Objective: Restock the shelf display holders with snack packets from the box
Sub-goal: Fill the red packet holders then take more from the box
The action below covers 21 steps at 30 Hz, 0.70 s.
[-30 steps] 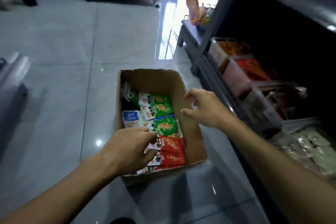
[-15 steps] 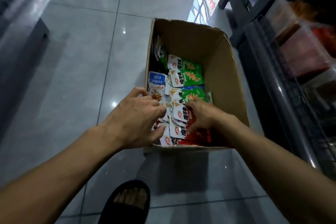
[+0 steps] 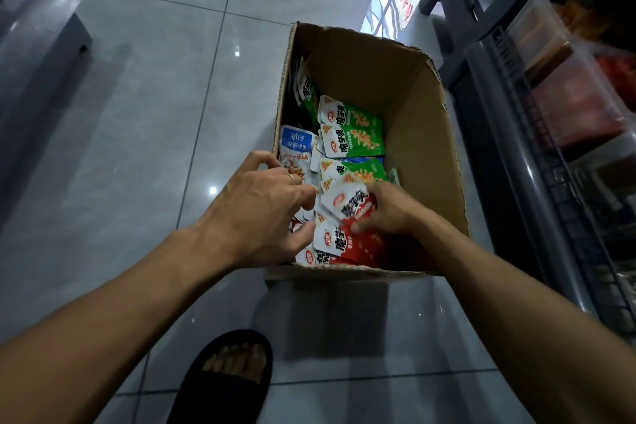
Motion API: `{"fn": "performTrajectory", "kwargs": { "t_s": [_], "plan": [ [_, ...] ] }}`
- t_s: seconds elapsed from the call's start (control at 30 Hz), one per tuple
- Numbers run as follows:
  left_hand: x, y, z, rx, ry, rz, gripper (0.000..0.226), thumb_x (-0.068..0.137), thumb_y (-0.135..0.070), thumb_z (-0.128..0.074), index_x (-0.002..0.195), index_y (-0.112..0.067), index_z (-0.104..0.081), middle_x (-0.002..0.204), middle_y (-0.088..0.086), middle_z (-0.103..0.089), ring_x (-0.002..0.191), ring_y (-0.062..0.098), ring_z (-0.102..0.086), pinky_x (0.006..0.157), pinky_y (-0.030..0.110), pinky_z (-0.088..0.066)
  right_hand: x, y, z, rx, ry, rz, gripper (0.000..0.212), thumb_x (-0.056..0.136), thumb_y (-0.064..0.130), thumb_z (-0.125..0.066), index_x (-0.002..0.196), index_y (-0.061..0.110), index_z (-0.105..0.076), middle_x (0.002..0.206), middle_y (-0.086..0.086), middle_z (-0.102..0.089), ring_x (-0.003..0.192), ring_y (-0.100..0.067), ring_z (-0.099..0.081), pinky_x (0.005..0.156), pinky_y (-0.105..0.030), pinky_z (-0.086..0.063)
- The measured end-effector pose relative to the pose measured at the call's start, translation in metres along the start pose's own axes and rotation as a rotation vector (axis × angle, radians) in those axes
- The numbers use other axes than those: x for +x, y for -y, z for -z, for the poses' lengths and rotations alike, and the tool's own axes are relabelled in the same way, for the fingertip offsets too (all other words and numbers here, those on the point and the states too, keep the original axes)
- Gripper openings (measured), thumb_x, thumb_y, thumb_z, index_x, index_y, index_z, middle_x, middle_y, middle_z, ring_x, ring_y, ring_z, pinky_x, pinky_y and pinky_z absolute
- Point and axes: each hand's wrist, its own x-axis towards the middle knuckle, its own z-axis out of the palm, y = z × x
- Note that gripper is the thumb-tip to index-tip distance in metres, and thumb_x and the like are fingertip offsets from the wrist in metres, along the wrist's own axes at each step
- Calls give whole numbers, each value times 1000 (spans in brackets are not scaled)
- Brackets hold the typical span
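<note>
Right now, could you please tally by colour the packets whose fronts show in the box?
green packets: 4
red packets: 3
blue packets: 1
Total: 8 showing; more edges sit stacked beneath, too hidden to count.

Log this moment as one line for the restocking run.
stage: picking from box | right hand: gripping red packets | left hand: fingers among packets, grip unclear | shelf holders: not yet reached

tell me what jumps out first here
An open cardboard box on the grey tiled floor, half full of green packets and red packets. Both hands are in its near end: the right hand grips red ones, the left hand sorts beside it.
</note>
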Motion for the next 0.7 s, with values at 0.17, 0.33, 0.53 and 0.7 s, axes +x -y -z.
{"fn": "performTrajectory", "kwargs": {
  "t_s": [0.17, 0.33, 0.53, 0.7],
  "plan": [
    [-1, 1, -4, -64, -40, 23, 40, 81, -59, -48, 88, -26, -69, 80, -10, -70, 79, 10, -65, 100, 33, -31, -31, 21, 26, 681, -180, 45, 35, 82, 17, -75, 113, 19, -58, 107, -5, -72, 99, -26, -71, 88, -46, -57],
    [11, -14, 11, -476, -221, 216, 76, 73, -72, -63, 129, -22, -51, 101, -10, -63, 89, 6, -63, 91, 33, -51, -66, 63, 34, 1338, 73, 321, 45, 83, 13, -63, 125, 4, -54, 114, -14, -69, 104, -27, -68, 89, -42, -58],
    [23, -19, 23, -799, -337, 406, 59, 84, -36, -72, 134, -21, -44, 115, -11, -57, 99, 5, -59, 74, 12, -48, -75, 95, 32, 1303, 86, 336, 34, 89, 28, -57, 113, 5, -63, 109, -12, -69, 106, -24, -63, 98, -43, -52],
    [15, -4, 17, -790, -368, 488, 53, 88, -32, -70, 133, -19, -45, 115, -13, -57, 95, 2, -56, 69, 9, -44, -58, 55, 31, 632, -112, 162, 38, 96, 39, -56, 123, 12, -60, 118, -3, -66, 111, -17, -61, 90, -30, -50]
  ]
}}
